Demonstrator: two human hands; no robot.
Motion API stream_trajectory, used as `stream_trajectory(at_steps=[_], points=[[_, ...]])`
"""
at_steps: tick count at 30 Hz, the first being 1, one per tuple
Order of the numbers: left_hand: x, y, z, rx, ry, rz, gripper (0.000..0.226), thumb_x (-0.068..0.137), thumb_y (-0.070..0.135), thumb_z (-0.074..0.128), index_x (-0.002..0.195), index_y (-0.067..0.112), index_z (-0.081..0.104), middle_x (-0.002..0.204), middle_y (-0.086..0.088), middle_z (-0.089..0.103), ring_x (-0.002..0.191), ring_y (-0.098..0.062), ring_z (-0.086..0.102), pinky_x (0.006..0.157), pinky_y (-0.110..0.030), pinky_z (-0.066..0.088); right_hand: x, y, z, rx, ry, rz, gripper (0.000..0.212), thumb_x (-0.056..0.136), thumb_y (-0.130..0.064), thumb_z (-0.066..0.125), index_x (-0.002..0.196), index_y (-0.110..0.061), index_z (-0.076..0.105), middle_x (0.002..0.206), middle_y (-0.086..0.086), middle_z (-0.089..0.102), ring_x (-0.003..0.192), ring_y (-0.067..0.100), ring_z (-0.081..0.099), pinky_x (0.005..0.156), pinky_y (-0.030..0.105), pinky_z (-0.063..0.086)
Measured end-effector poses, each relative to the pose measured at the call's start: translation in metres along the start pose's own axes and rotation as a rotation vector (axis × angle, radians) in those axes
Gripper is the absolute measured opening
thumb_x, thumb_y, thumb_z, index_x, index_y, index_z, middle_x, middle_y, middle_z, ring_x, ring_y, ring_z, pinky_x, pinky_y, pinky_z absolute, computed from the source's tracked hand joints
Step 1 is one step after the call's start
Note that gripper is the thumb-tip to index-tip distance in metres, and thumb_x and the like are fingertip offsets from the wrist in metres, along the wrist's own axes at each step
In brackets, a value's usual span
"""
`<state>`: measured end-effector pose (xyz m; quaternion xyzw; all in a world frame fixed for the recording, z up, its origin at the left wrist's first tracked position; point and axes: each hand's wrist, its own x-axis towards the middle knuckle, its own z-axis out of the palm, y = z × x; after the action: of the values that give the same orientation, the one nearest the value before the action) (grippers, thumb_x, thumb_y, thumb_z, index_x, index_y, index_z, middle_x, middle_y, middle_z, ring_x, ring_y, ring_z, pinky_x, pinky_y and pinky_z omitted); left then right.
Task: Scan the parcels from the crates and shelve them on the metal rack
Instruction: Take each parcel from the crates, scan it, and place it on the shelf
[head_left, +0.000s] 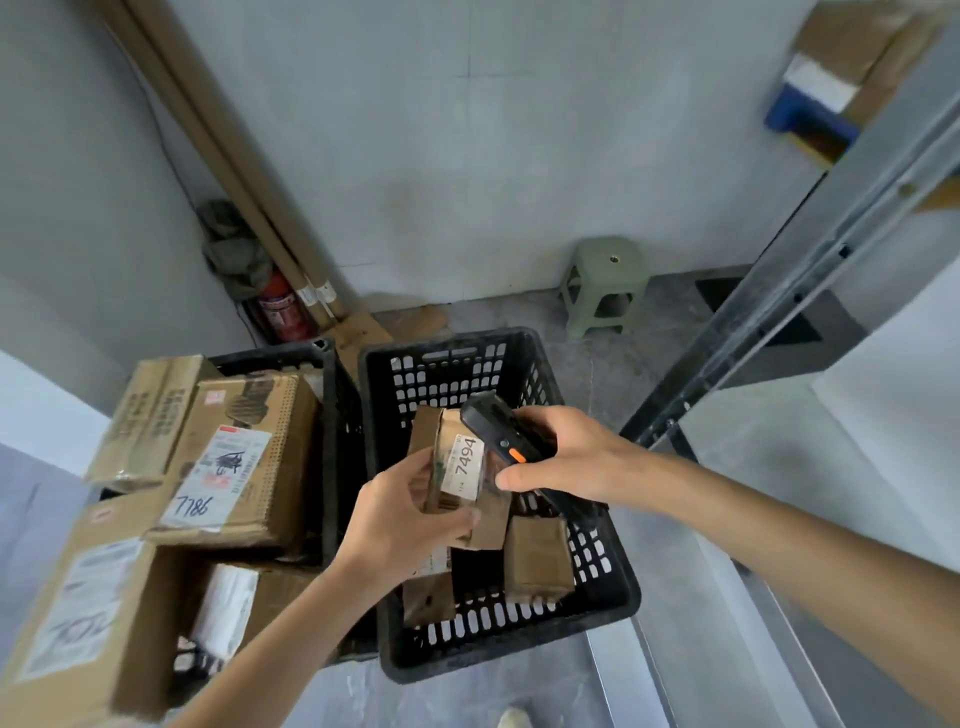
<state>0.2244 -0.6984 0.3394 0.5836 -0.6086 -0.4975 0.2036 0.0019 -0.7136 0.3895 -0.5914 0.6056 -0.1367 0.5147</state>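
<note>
My left hand (400, 514) grips a small brown parcel (454, 467) with a white label reading 7494, held above the right black crate (613, 582). My right hand (566, 452) holds a black handheld scanner (498, 434) with an orange button, its head right over the label. Two more small brown parcels (537, 558) lie in the bottom of that crate. The left black crate (332, 426) is piled with larger cardboard boxes, one marked 7786 (234, 462). The metal rack (810, 291) rises at the right.
A green plastic stool (602, 286) stands by the back wall. A red fire extinguisher (280, 306) and long cardboard tubes (234, 171) lean in the left corner. Boxes sit on an upper rack shelf (841, 78). Grey floor lies between the crates and the rack.
</note>
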Motion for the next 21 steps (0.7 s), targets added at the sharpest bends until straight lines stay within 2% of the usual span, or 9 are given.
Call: stream_trajectory(at_steps=[3, 6, 8, 10, 11, 14, 16, 18, 21], points=[[-0.019, 0.018, -0.025, -0.004, 0.002, 0.039, 0.055, 0.074, 0.017, 0.087, 0.115, 0.043, 0.061, 0.094, 0.021, 0.075, 0.087, 0.006, 0.069, 0.073, -0.015, 0.057, -0.027, -0.027, 0.001, -0.022, 0.051, -0.028, 0.040, 0.082, -0.036, 0.084, 0.118, -0.033, 0.066, 0.104, -0.012, 0.073, 0.094, 0.002, 0.070, 0.088, 0.028, 0.056], [-0.041, 0.032, -0.050, -0.017, 0.024, 0.083, 0.052, 0.075, 0.015, 0.085, 0.110, 0.045, 0.063, 0.094, 0.021, 0.076, 0.083, 0.000, 0.073, 0.070, -0.020, 0.060, -0.054, -0.055, 0.003, -0.040, 0.139, -0.062, 0.035, 0.083, -0.033, 0.084, 0.113, -0.032, 0.065, 0.097, -0.012, 0.071, 0.088, -0.003, 0.067, 0.078, 0.017, 0.049], [-0.057, 0.043, -0.068, -0.015, 0.039, 0.136, 0.053, 0.075, 0.017, 0.085, 0.108, 0.049, 0.061, 0.095, 0.024, 0.075, 0.086, 0.002, 0.072, 0.069, -0.019, 0.058, -0.072, -0.072, 0.005, -0.030, 0.230, -0.068, 0.030, 0.083, -0.032, 0.083, 0.106, -0.027, 0.065, 0.092, -0.007, 0.068, 0.082, 0.004, 0.067, 0.078, 0.023, 0.050], [-0.074, 0.054, -0.085, -0.024, 0.038, 0.169, 0.052, 0.074, 0.020, 0.086, 0.109, 0.049, 0.062, 0.098, 0.025, 0.075, 0.090, 0.000, 0.072, 0.076, -0.027, 0.061, -0.089, -0.086, 0.004, -0.026, 0.323, -0.054, 0.032, 0.082, -0.037, 0.082, 0.105, -0.023, 0.065, 0.093, 0.001, 0.068, 0.085, 0.013, 0.068, 0.086, 0.034, 0.052], [-0.082, 0.061, -0.093, -0.043, 0.031, 0.185, 0.052, 0.072, 0.022, 0.085, 0.113, 0.045, 0.064, 0.099, 0.022, 0.075, 0.092, -0.002, 0.072, 0.080, -0.033, 0.062, -0.097, -0.092, 0.004, -0.024, 0.371, -0.046, 0.036, 0.080, -0.042, 0.083, 0.107, -0.025, 0.066, 0.097, -0.002, 0.071, 0.090, 0.013, 0.069, 0.090, 0.036, 0.053], [-0.105, 0.085, -0.114, -0.080, 0.058, 0.241, 0.056, 0.074, 0.020, 0.084, 0.123, 0.039, 0.064, 0.104, 0.019, 0.076, 0.096, -0.004, 0.072, 0.087, -0.040, 0.061, -0.122, -0.112, -0.001, -0.028, 0.472, -0.023, 0.046, 0.074, -0.052, 0.081, 0.110, -0.031, 0.063, 0.099, -0.011, 0.070, 0.095, 0.008, 0.067, 0.085, 0.033, 0.051], [-0.119, 0.101, -0.125, -0.120, 0.063, 0.279, 0.058, 0.079, 0.011, 0.083, 0.121, 0.044, 0.061, 0.106, 0.018, 0.076, 0.097, -0.006, 0.072, 0.090, -0.039, 0.060, -0.137, -0.123, -0.005, -0.010, 0.514, -0.003, 0.039, 0.074, -0.051, 0.081, 0.100, -0.028, 0.063, 0.089, -0.010, 0.067, 0.087, 0.011, 0.066, 0.078, 0.033, 0.048], [-0.131, 0.118, -0.132, -0.169, 0.055, 0.302, 0.060, 0.077, 0.015, 0.084, 0.123, 0.044, 0.060, 0.110, 0.014, 0.076, 0.098, -0.011, 0.073, 0.092, -0.042, 0.059, -0.152, -0.134, -0.007, 0.002, 0.535, -0.006, 0.031, 0.075, -0.048, 0.080, 0.085, -0.030, 0.058, 0.079, -0.009, 0.060, 0.078, 0.013, 0.061, 0.075, 0.034, 0.045], [-0.149, 0.140, -0.138, -0.228, 0.024, 0.341, 0.065, 0.070, 0.027, 0.078, 0.132, 0.035, 0.061, 0.116, 0.008, 0.075, 0.102, -0.019, 0.073, 0.095, -0.048, 0.057, -0.178, -0.151, -0.011, 0.029, 0.544, -0.024, 0.030, 0.078, -0.043, 0.082, 0.093, -0.026, 0.061, 0.087, -0.008, 0.062, 0.088, 0.016, 0.064, 0.084, 0.036, 0.047]])
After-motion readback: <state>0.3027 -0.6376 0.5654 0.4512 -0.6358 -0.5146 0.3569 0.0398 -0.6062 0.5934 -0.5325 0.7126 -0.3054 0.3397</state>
